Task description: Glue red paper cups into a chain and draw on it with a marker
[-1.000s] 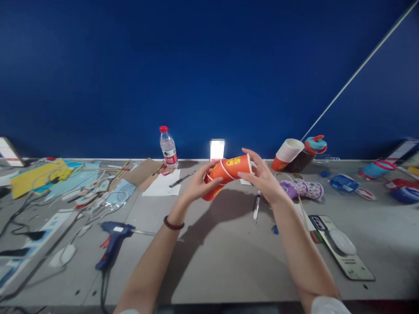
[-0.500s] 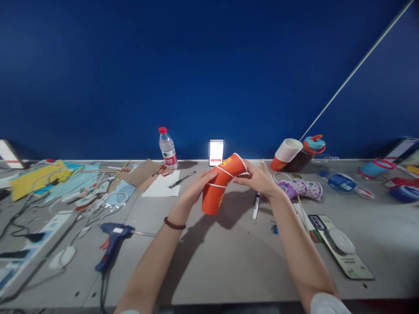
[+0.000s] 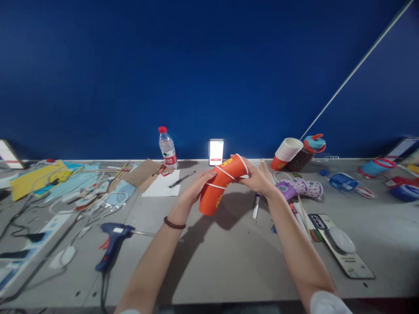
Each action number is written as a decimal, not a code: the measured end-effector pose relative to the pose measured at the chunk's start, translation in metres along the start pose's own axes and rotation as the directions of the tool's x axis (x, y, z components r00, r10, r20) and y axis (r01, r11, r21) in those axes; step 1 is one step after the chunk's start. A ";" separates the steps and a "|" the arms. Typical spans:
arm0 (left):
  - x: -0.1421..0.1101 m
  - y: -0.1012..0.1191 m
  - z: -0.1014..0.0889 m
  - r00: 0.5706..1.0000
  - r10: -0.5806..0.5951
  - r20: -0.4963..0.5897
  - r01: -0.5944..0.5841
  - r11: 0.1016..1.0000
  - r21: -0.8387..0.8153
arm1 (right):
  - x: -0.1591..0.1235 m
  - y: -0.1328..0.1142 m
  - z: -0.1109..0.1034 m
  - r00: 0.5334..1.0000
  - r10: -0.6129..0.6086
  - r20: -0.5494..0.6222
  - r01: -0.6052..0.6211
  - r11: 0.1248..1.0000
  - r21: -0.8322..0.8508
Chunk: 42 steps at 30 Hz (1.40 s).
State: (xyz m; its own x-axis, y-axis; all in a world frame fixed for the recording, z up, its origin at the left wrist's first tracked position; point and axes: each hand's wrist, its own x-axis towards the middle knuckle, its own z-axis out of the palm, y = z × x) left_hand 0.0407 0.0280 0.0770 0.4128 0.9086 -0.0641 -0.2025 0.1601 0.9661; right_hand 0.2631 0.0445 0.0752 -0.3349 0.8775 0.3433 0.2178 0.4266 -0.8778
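Above the middle of the table I hold several orange paper cups [image 3: 218,183] fitted together in a bent, elbow-like shape. White rims mark the joints, and yellow lettering runs along the sides. My left hand [image 3: 198,185] is closed round the left side of the lower part, its thumb over the upper edge. At the upper right end, my right hand [image 3: 253,176] grips the cup by its white rim. The right fingertips are partly hidden behind the cup. A dark bead bracelet [image 3: 174,223] circles my left wrist.
A glue gun [image 3: 114,242] lies at left near a power strip [image 3: 36,253]. Behind stand a water bottle [image 3: 168,150], a lit phone [image 3: 216,152] and stacked paper cups [image 3: 286,155]. A marker [image 3: 256,206], purple cups [image 3: 299,188] and another phone [image 3: 343,248] lie right.
The joined cups have turned slightly in my hands, so their lettering shows differently and the lower end sits a little further left. My right fingers have shifted round the rim.
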 end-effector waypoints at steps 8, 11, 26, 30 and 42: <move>0.002 -0.003 -0.004 0.998 -0.010 -0.056 0.007 0.999 -0.052 | 0.000 -0.005 0.002 1.000 0.011 0.007 -0.011 1.000 -0.015; 0.002 -0.002 -0.004 0.997 -0.016 -0.077 0.012 0.998 -0.060 | 0.000 -0.002 0.003 0.999 0.015 0.035 -0.017 0.999 0.046; 0.000 -0.004 -0.008 0.998 -0.001 -0.068 0.003 1.000 0.024 | 0.002 0.001 0.010 0.998 0.006 -0.060 -0.003 0.999 0.051; -0.002 0.002 -0.009 0.999 0.026 -0.033 -0.024 0.998 0.053 | 0.000 -0.002 0.007 1.000 -0.014 0.001 0.014 1.000 0.005; 0.007 -0.002 -0.009 0.995 -0.088 -0.037 0.088 0.996 -0.015 | -0.003 -0.011 0.003 0.996 0.077 0.054 -0.082 0.991 0.107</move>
State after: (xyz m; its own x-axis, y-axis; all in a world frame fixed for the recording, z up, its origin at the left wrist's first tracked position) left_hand 0.0361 0.0375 0.0729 0.3962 0.9044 -0.1582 -0.1793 0.2452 0.9528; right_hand 0.2593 0.0367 0.0830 -0.3660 0.8946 0.2562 0.1455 0.3270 -0.9338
